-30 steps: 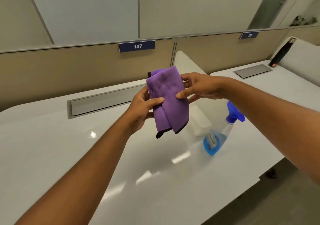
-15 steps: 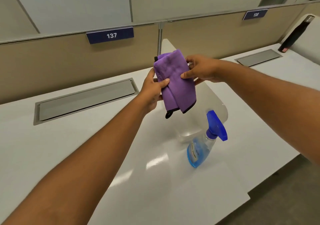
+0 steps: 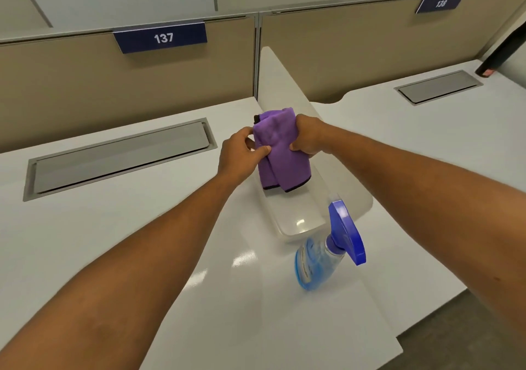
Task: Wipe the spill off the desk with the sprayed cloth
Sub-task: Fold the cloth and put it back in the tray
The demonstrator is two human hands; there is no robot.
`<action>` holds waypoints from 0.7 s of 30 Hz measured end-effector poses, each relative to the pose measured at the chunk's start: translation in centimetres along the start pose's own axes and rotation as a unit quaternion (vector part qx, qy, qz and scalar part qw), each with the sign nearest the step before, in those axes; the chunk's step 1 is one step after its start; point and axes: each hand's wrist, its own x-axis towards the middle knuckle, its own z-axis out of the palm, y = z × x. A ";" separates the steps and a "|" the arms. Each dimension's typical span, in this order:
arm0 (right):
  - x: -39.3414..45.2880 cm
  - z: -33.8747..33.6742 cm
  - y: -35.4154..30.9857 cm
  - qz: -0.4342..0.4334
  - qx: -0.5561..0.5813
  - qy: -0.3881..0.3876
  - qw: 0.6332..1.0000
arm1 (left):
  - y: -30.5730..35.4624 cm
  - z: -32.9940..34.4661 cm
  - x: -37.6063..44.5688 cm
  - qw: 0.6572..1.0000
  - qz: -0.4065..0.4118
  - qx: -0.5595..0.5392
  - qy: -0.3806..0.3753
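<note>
A folded purple cloth [image 3: 280, 153] with a dark hem hangs in the air above the white desk [image 3: 99, 227], near the divider. My left hand [image 3: 239, 156] pinches its left edge with thumb and fingers. My right hand [image 3: 308, 137] grips its upper right side with the fingers closed over the fabric. A clear spray bottle [image 3: 321, 258] with blue liquid and a blue trigger head stands on the desk below and to the right of the cloth. I cannot make out a spill on the glossy desk surface.
A white translucent divider panel [image 3: 287, 85] runs between this desk and the neighbouring one [image 3: 427, 147]. A grey cable hatch [image 3: 119, 156] sits in the desk at the left, another [image 3: 438, 86] at the right. Beige partitions carry labels 137 [image 3: 163, 38] and 138 [image 3: 440, 3].
Both hands have lowered the cloth toward the desk by the divider. My right hand went from a fingertip pinch to a fuller grip. The camera tilted down and shifted.
</note>
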 end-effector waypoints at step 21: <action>-0.5 -0.4 0.6 -0.044 -0.226 -0.009 0.973 | -2.9 1.2 1.5 0.997 -0.057 0.019 -0.056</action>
